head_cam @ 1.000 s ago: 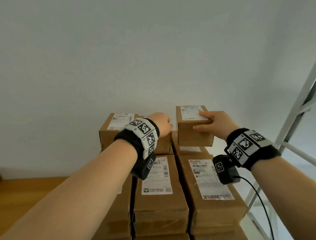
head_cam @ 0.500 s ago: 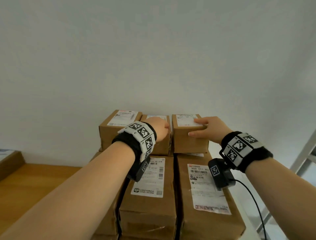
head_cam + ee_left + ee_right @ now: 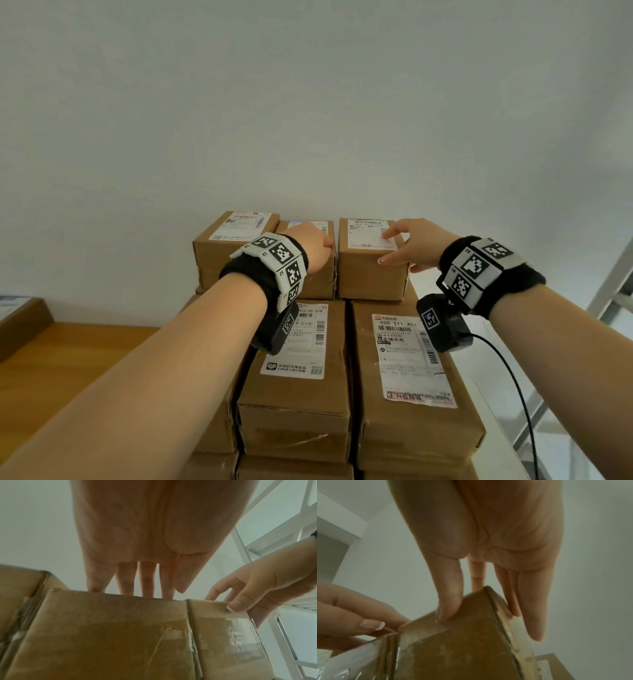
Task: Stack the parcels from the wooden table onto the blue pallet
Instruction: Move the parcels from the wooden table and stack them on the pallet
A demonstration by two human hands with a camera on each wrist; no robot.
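Three small brown parcels stand in a row at the back of a tall stack of parcels. My right hand (image 3: 407, 246) holds the right small parcel (image 3: 371, 274), which sits on the stack: the thumb (image 3: 448, 608) presses its front face while the fingers (image 3: 216, 595) reach over its top. My left hand (image 3: 313, 245) rests with straight fingers (image 3: 137, 577) on top of the middle small parcel (image 3: 322, 277), holding nothing. The third small parcel (image 3: 233, 246) stands to the left, untouched. The blue pallet is out of view.
Two long labelled parcels (image 3: 298, 387) (image 3: 411, 394) form the layer below, with more underneath. The wooden table (image 3: 68, 359) lies left of the stack, with a box (image 3: 20, 322) at its left edge. A white metal frame (image 3: 609, 284) stands at the right. A plain wall is behind.
The right small parcel has come down from a raised position and now sits on the stack beside the middle one. My right fingers have loosened on its top. The left hand has stayed put.
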